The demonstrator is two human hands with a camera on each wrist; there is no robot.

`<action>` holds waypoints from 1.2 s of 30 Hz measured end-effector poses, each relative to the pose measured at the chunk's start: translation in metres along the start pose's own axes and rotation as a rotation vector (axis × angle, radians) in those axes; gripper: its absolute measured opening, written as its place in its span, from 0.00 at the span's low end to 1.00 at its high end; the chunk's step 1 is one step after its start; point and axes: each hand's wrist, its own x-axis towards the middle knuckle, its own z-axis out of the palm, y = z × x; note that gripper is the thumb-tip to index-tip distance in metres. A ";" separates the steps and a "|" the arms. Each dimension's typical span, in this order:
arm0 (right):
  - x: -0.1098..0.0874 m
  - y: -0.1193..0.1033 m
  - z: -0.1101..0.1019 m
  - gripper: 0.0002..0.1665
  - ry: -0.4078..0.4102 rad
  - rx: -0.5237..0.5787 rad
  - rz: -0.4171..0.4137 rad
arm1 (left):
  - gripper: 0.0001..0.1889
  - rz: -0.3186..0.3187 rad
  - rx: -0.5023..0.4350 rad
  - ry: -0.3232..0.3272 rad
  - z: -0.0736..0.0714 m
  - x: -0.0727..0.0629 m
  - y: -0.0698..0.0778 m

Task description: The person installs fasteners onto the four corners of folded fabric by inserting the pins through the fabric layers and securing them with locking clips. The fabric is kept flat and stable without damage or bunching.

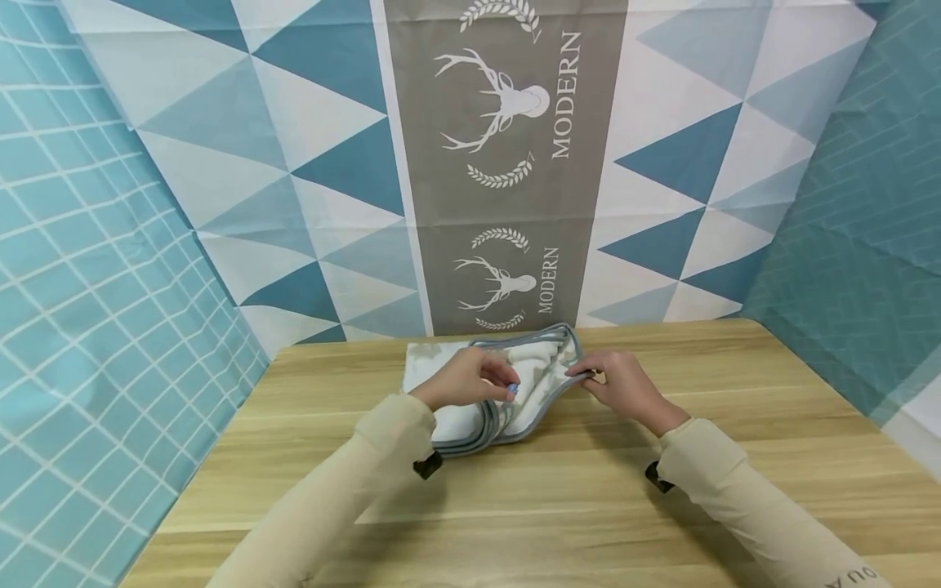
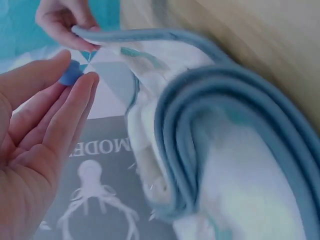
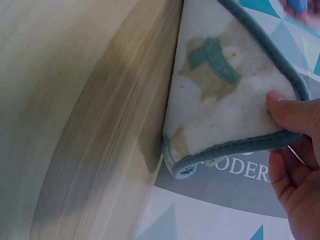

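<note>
A folded white blanket [image 1: 454, 420] with blue-grey piped edges and beige and teal print lies at the back of the wooden table. My left hand [image 1: 468, 378] is above its middle, pinching a small blue object [image 2: 71, 73] between thumb and fingertips. That object is rounded and mostly covered by the fingers. At the blanket's right end, my right hand [image 1: 625, 384] pinches the trimmed edge, thumb on the printed face and fingers beneath. The held flap [image 3: 205, 110] is lifted and spread in the right wrist view. Stacked curved folds [image 2: 175, 110] show in the left wrist view.
The wooden tabletop [image 1: 544, 514] extends around the blanket. Behind it stands a patterned cloth wall [image 1: 500, 204] with deer heads and triangles. Blue tiled-pattern sheets [image 1: 88, 245] line the left side, and a teal one [image 1: 867, 212] is at the right.
</note>
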 end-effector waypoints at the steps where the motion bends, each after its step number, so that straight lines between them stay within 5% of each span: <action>1: 0.000 -0.001 -0.001 0.12 -0.002 -0.001 0.004 | 0.10 -0.032 -0.035 0.004 0.001 0.007 -0.002; 7: 0.003 -0.005 0.001 0.12 -0.022 -0.009 0.010 | 0.10 -0.196 -0.155 0.077 0.011 0.034 -0.018; 11: 0.007 -0.009 0.004 0.12 -0.025 -0.004 -0.008 | 0.11 -0.244 -0.203 0.113 0.019 0.044 -0.023; 21: 0.010 -0.009 0.006 0.12 -0.034 0.013 -0.014 | 0.12 -0.227 -0.305 0.152 0.033 0.067 -0.014; 36: 0.012 -0.007 0.009 0.11 -0.045 0.051 -0.010 | 0.12 -0.214 -0.325 0.191 0.039 0.072 -0.013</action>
